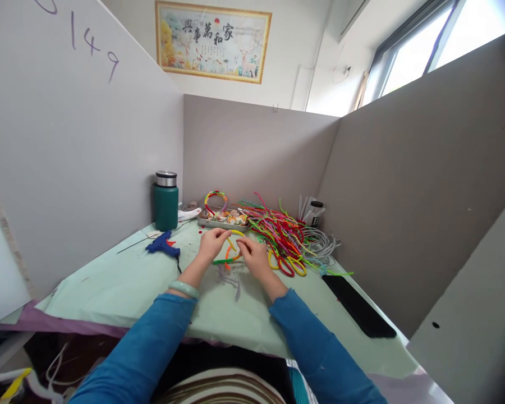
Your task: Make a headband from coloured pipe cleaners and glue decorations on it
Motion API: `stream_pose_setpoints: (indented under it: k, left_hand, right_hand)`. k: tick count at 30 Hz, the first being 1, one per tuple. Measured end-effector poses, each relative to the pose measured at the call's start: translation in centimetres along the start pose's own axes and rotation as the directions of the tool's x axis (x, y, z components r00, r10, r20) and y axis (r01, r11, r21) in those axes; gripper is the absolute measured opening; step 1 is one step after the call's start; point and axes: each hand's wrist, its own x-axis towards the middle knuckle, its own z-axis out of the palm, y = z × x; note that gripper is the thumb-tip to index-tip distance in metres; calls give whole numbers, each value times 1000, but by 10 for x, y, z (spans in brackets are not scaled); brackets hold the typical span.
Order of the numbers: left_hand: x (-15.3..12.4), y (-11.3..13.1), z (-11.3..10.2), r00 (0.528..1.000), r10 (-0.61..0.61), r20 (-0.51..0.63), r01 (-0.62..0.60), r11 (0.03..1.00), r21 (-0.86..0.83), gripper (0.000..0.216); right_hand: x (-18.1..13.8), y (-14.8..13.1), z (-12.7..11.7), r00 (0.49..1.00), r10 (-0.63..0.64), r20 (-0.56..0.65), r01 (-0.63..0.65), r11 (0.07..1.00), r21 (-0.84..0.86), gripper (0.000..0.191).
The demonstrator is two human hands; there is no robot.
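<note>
Left hand [213, 244] pinches a yellow pipe cleaner [237, 232], presumably steadying its bend; whether the right hand [255, 258] grips it is unclear.

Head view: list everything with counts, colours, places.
Tray: one, silver, back centre
Ring: one, multicoloured, at tray
Strip pile: many, multicoloured, back right
Held strip: one, yellow, centre
Loose strips: several, green, orange, centre
Glue gun: one, blue, left
Bottle: one, green, back left
Wire bundle: one, grey, right
Slab: one, black, right
Partitions: several, grey, around
Table cover: one, pale green, beneath
Picture: one, gold-framed, wall
Window: one, white, upper right
Sleeves: two, blue, arms
Left hand, right hand: two, bare, centre
</note>
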Motion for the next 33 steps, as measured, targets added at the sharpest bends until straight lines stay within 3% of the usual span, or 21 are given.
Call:
stream_pose_setpoints:
  k: [4, 10, 13, 18, 22, 26, 29, 33]
  left_hand:
    - [-1, 0, 1, 979, -117, 165, 153, 963, -223, 37]
    - [-1, 4, -2, 936, -137, 323, 284, 835, -471, 37]
    - [-1, 4, -1, 942, -119, 314, 271, 820, -504, 36]
    - [1, 0, 1, 967, -128, 221, 214, 876, -432, 41]
    - [3, -6, 1, 991, -34, 131, 70, 957, -283, 37]
    - [2, -6, 1, 970, 213, 115, -207, 977, -57, 25]
    - [-4, 1, 0, 903, 363, 228, -386, 920, 65, 22]
    - [-12, 10, -1, 851, 421, 314, -467, 880, 84, 24]
  right_hand:
    - [-5, 1, 13, 989, 65, 129, -32, 970, -241, 22]
    - [-5, 5, 10, 995, 50, 91, -18, 946, -323, 31]
    - [-4, 2, 4, 997, 6, 78, 19, 948, -317, 30]
    - [-4, -5, -2, 988, -140, 63, 154, 924, -349, 31]
    - [-4, -11, -6, 970, -242, 2, 227, 904, -362, 28]
    - [-1, -13, -13, 967, -219, -129, 186, 956, -228, 25]
    - [5, -8, -17, 963, -122, -239, 112, 992, -57, 23]
    - [15, 7, -17, 949, 119, -291, -71, 983, 172, 22]
